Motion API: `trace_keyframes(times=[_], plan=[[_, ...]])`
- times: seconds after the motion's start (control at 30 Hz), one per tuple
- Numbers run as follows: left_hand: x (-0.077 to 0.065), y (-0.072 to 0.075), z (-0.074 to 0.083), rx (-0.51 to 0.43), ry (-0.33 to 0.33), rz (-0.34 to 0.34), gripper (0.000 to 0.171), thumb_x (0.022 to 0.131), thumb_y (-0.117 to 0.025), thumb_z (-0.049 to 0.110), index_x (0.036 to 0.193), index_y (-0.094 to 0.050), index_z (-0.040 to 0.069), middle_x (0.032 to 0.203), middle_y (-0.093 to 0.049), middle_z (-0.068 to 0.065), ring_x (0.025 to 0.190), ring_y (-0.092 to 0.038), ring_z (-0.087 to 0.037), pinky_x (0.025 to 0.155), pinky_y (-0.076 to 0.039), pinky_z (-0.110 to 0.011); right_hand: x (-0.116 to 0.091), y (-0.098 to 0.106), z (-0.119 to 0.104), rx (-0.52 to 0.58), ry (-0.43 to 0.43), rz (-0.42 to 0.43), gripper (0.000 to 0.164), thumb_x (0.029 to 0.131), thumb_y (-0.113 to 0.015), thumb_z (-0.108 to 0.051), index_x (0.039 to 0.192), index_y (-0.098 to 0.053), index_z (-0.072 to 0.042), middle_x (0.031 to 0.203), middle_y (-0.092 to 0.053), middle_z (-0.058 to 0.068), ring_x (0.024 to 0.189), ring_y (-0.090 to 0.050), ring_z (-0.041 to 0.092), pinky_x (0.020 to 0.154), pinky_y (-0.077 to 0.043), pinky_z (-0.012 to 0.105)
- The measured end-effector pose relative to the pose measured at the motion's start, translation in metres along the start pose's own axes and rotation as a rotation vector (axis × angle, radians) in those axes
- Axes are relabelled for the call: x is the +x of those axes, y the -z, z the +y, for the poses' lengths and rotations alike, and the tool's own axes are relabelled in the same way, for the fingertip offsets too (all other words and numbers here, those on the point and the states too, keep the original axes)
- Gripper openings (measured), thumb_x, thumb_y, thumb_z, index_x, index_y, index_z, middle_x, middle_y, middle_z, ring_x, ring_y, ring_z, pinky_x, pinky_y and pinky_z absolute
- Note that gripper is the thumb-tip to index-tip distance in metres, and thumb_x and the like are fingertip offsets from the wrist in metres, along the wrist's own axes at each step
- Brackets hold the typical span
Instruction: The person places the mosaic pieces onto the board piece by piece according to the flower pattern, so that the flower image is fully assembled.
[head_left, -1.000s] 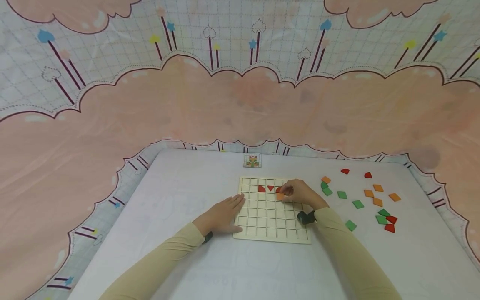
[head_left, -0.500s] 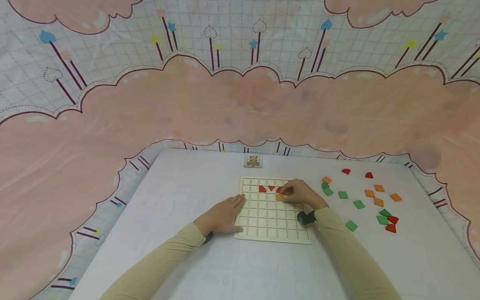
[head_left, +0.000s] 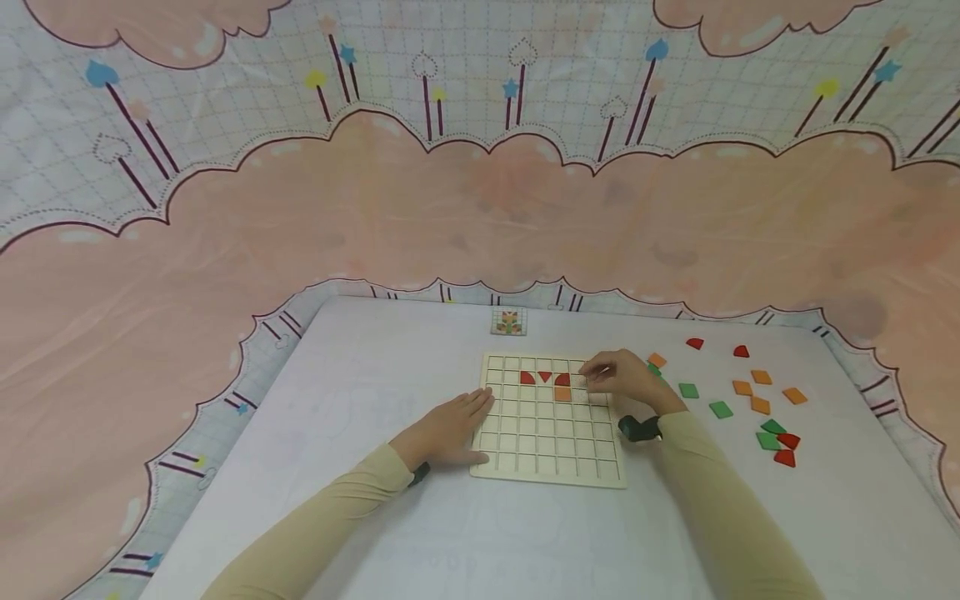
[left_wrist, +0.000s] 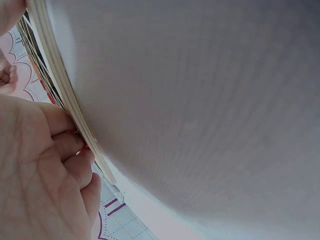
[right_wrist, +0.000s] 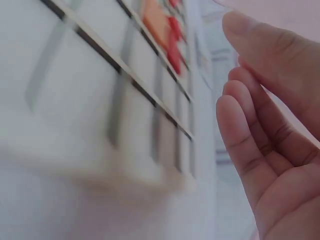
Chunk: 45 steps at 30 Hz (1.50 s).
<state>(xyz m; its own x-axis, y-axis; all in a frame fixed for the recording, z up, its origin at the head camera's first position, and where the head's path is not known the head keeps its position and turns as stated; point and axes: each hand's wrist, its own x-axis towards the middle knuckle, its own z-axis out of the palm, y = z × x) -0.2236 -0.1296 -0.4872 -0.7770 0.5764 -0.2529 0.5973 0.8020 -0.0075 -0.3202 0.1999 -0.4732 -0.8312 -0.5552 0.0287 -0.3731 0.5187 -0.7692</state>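
Observation:
A pale wooden grid board (head_left: 525,454) lies on the white table. In its second row sit a red quarter-round tile (head_left: 527,378), a small red triangle tile (head_left: 544,377) and another red quarter-round tile (head_left: 562,380). An orange square tile (head_left: 562,393) is directly below the last one. My left hand (head_left: 447,429) rests against the board's left edge, fingers along the rim; the left wrist view shows its fingertips touching the wooden edge (left_wrist: 70,95). Over the board's upper right side hovers my right hand (head_left: 626,379), holding nothing, fingers loosely bent and thumb apart in the right wrist view.
Loose tiles are scattered to the right: red ones (head_left: 741,352), orange ones (head_left: 761,377) and green ones (head_left: 721,409), some overlapping. A small card with a coloured pattern (head_left: 509,322) lies behind the board. A patterned cloth (head_left: 480,208) hangs beyond the table (head_left: 375,367).
My right hand has let go of the tile at the upper right of the pattern and moved right, uncovering the red quarter-round and orange square. The left hand stays put.

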Motion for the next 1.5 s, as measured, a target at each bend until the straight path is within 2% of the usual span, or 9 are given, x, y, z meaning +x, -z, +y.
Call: trace_keyframes(times=[0.2, 0.33, 0.6, 0.83, 1.0, 1.1, 1.33, 1.4, 1.5], plan=[[-0.001, 0.002, 0.001, -0.009, -0.003, 0.006, 0.092, 0.088, -0.050, 0.060, 0.150, -0.017, 0.001, 0.158, -0.015, -0.013, 0.146, -0.017, -0.024, 0.120, -0.021, -0.035, -0.013, 0.043, 0.012, -0.074, -0.062, 0.057, 0.028, 0.081, -0.071, -0.006, 0.107, -0.068, 0.002, 0.105, -0.068, 0.019, 0.084, -0.061, 0.007, 0.076, -0.049, 0.012], [0.000, 0.001, 0.001, 0.002, -0.009, 0.010, 0.092, 0.088, -0.049, 0.060, 0.150, -0.017, 0.001, 0.158, -0.015, -0.014, 0.146, -0.018, -0.024, 0.120, -0.021, -0.035, -0.023, 0.069, 0.021, -0.036, -0.150, 0.052, 0.032, 0.084, -0.068, -0.006, 0.114, -0.064, 0.005, 0.113, -0.064, 0.024, 0.093, -0.063, 0.012, 0.076, -0.049, 0.010], [-0.002, 0.001, 0.001, -0.002, -0.011, 0.006, 0.092, 0.088, -0.049, 0.060, 0.149, -0.018, 0.001, 0.158, -0.016, -0.014, 0.146, -0.018, -0.025, 0.119, -0.022, -0.036, -0.032, 0.098, 0.046, -0.040, -0.194, 0.029, 0.037, 0.086, -0.068, -0.012, 0.117, -0.061, 0.006, 0.120, -0.061, 0.026, 0.099, -0.064, 0.015, 0.079, -0.050, 0.011], [-0.003, 0.002, 0.002, 0.004, -0.002, -0.004, 0.091, 0.088, -0.048, 0.061, 0.150, -0.017, 0.002, 0.158, -0.014, -0.012, 0.147, -0.016, -0.023, 0.120, -0.021, -0.035, -0.029, 0.103, 0.063, -0.022, -0.238, -0.011, 0.040, 0.086, -0.068, -0.016, 0.118, -0.060, 0.007, 0.120, -0.061, 0.026, 0.098, -0.061, 0.009, 0.077, -0.050, 0.013], [-0.002, 0.002, 0.002, -0.002, -0.001, -0.002, 0.091, 0.088, -0.049, 0.061, 0.150, -0.017, 0.002, 0.158, -0.014, -0.012, 0.147, -0.016, -0.023, 0.120, -0.021, -0.034, -0.020, 0.101, 0.075, -0.041, -0.235, -0.042, 0.037, 0.086, -0.066, -0.012, 0.118, -0.060, 0.008, 0.119, -0.062, 0.026, 0.102, -0.061, 0.018, 0.078, -0.050, 0.014], [-0.002, 0.001, 0.002, -0.009, 0.000, 0.000, 0.091, 0.088, -0.048, 0.060, 0.150, -0.017, 0.003, 0.158, -0.014, -0.012, 0.147, -0.016, -0.023, 0.120, -0.021, -0.034, -0.016, 0.097, 0.080, -0.056, -0.253, -0.057, 0.036, 0.085, -0.067, -0.009, 0.117, -0.061, 0.007, 0.119, -0.062, 0.025, 0.104, -0.061, 0.023, 0.080, -0.052, 0.019], [-0.004, 0.003, 0.002, -0.017, -0.005, 0.012, 0.090, 0.088, -0.049, 0.060, 0.150, -0.018, 0.002, 0.158, -0.016, -0.013, 0.146, -0.017, -0.023, 0.119, -0.022, -0.035, -0.010, 0.092, 0.080, -0.113, -0.296, -0.069, 0.034, 0.083, -0.067, -0.006, 0.115, -0.064, 0.004, 0.119, -0.062, 0.023, 0.109, -0.056, 0.034, 0.093, -0.050, 0.044], [-0.004, 0.003, 0.002, -0.028, -0.008, 0.018, 0.090, 0.088, -0.050, 0.059, 0.149, -0.019, 0.001, 0.158, -0.016, -0.013, 0.146, -0.018, -0.024, 0.119, -0.022, -0.035, -0.011, 0.092, 0.079, -0.139, -0.293, -0.060, 0.032, 0.083, -0.067, -0.005, 0.114, -0.065, 0.004, 0.117, -0.062, 0.023, 0.107, -0.056, 0.034, 0.094, -0.049, 0.046], [-0.005, 0.004, 0.002, -0.032, -0.008, 0.019, 0.090, 0.088, -0.050, 0.059, 0.149, -0.019, 0.001, 0.158, -0.016, -0.013, 0.146, -0.018, -0.024, 0.119, -0.022, -0.035, -0.013, 0.091, 0.080, -0.167, -0.288, -0.049, 0.030, 0.083, -0.067, -0.005, 0.112, -0.065, 0.005, 0.113, -0.063, 0.023, 0.101, -0.057, 0.030, 0.090, -0.051, 0.042]])
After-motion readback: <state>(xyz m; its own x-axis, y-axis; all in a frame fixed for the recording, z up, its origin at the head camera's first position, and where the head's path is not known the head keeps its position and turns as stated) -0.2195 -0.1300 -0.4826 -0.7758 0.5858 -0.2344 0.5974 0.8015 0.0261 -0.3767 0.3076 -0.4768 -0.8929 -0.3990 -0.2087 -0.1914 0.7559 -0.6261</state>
